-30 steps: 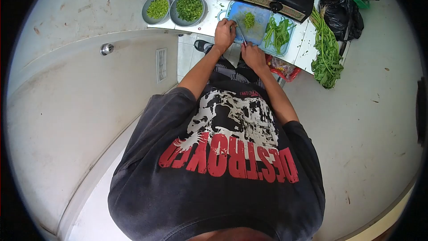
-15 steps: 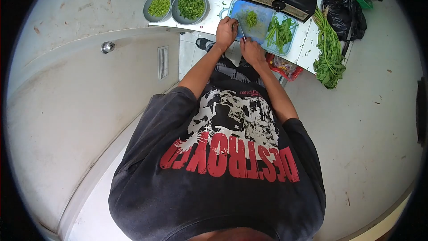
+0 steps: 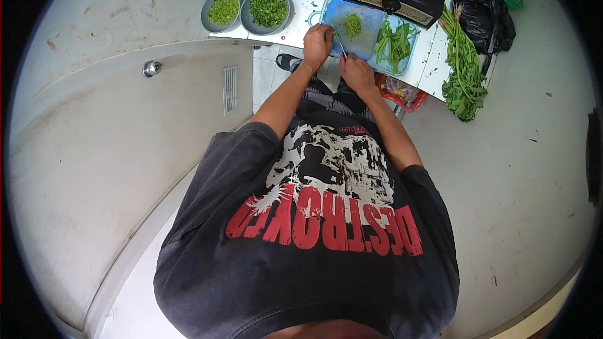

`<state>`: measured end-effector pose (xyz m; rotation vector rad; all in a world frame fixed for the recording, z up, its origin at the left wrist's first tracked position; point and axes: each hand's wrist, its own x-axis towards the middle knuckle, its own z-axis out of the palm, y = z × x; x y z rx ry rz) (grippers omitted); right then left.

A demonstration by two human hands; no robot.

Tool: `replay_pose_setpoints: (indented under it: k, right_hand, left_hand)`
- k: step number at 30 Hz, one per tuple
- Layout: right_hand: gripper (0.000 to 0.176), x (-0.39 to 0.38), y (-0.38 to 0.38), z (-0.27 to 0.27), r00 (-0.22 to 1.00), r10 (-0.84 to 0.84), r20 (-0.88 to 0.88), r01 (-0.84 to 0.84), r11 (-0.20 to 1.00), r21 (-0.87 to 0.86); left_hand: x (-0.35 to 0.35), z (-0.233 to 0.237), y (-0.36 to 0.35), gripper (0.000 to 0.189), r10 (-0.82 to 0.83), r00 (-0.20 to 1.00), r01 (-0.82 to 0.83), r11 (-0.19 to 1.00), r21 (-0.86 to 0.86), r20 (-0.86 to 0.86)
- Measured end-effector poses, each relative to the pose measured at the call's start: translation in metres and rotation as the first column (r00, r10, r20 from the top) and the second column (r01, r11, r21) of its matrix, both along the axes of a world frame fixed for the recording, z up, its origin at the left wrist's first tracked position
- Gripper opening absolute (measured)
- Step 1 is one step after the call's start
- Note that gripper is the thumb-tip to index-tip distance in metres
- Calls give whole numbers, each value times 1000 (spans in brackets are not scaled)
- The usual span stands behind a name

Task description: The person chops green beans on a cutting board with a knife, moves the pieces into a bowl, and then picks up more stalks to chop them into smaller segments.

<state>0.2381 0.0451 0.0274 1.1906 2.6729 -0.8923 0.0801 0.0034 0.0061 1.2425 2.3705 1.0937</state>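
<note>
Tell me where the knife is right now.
In the head view, the knife is in the right hand, its blade at the left part of the blue board, just right of the left hand.

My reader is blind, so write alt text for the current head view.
Right hand holds a thin-bladed knife beside the left hand, at a blue rectangular board bearing chopped greens; two round grey bowls stand left.

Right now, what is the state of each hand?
Left hand: fingers curled; whether it holds anything cannot be told.
Right hand: closed on the knife.
</note>
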Motion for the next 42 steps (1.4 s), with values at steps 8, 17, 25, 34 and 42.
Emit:
replay_pose_setpoints:
  k: [8, 17, 25, 34, 42]
  right_hand:
    - [40, 13, -1, 3, 1000, 11, -21, -12, 999, -39]
    - [45, -13, 9, -2, 997, -44, -61, 40, 997, -60]
    - [44, 3, -1, 2, 999, -23, -31, 22, 999, -38]
    - [42, -2, -3, 4, 1000, -14, -1, 14, 997, -82]
    - [41, -24, 10, -1, 999, -3, -50, 2, 1000, -22]
  left_hand:
    - [2, 4, -1, 8, -17, 1000, 17, 1000, 17, -19]
    - [1, 1, -1, 7, -41, 996, 46, 997, 58, -73]
    - [3, 5, -2, 7, -23, 999, 24, 999, 25, -34]
    - [1, 3, -3, 8, -49, 996, 50, 999, 18, -68]
    - [2, 1, -2, 9, -38, 997, 38, 999, 1, -70]
